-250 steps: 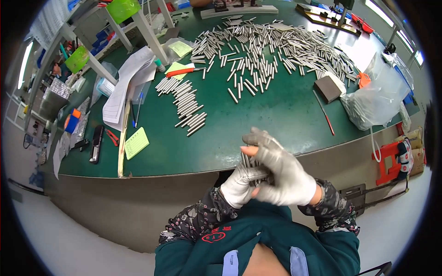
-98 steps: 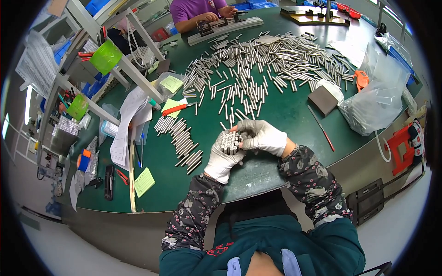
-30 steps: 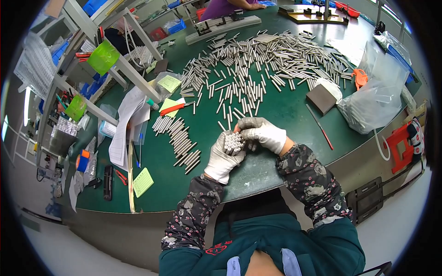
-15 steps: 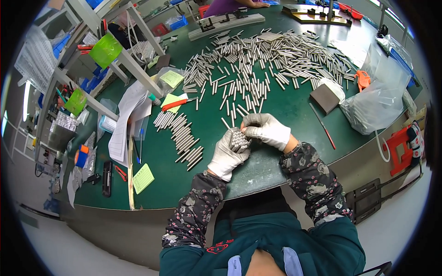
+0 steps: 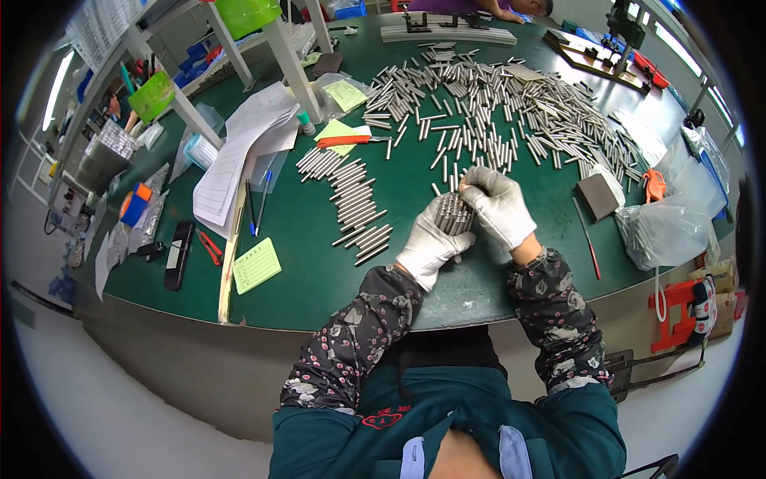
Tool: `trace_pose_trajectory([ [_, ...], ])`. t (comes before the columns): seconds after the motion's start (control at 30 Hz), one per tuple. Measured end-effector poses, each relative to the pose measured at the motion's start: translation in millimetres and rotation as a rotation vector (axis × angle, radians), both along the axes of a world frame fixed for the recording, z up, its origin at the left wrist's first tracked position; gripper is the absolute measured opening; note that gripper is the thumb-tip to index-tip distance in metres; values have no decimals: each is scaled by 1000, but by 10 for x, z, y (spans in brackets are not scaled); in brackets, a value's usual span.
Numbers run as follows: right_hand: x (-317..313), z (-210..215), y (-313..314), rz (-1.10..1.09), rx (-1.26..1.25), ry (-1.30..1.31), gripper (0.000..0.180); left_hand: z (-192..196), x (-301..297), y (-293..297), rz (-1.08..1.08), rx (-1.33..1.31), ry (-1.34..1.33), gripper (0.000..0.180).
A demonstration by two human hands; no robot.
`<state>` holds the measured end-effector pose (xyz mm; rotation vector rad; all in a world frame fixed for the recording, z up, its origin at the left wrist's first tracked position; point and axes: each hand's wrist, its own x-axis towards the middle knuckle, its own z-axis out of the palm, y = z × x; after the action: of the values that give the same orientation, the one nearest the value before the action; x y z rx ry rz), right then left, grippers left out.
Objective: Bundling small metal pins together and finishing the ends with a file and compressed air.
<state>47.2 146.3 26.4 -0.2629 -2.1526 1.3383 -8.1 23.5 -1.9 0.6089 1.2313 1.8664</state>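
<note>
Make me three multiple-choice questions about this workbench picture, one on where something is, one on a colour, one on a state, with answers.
1. Where does the tidy row of metal rods lie?
A. left of the gloved hands
B. right of the plastic bag
C. on the floor

2. What colour is the table top?
A. white
B. red
C. green

3. What are the left hand and right hand doing?
A. resting flat on the table
B. holding a bundle of rods between them
C. writing on paper

Answers: 1 A, the row sits on the mat to the left of the gloves. 2 C, the mat is dark green. 3 B, both gloves wrap the upright bundle.
</note>
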Motion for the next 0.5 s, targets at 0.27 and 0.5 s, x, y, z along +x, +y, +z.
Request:
trace_pose_trajectory([
  [0.27,-71,291,106,-135,14,117,11,-34,-16,26,-23,55,-15,48],
  [0.5,-213,460,-471,178,-52,9,10,-176,-20,86,-32,133,-191,42],
])
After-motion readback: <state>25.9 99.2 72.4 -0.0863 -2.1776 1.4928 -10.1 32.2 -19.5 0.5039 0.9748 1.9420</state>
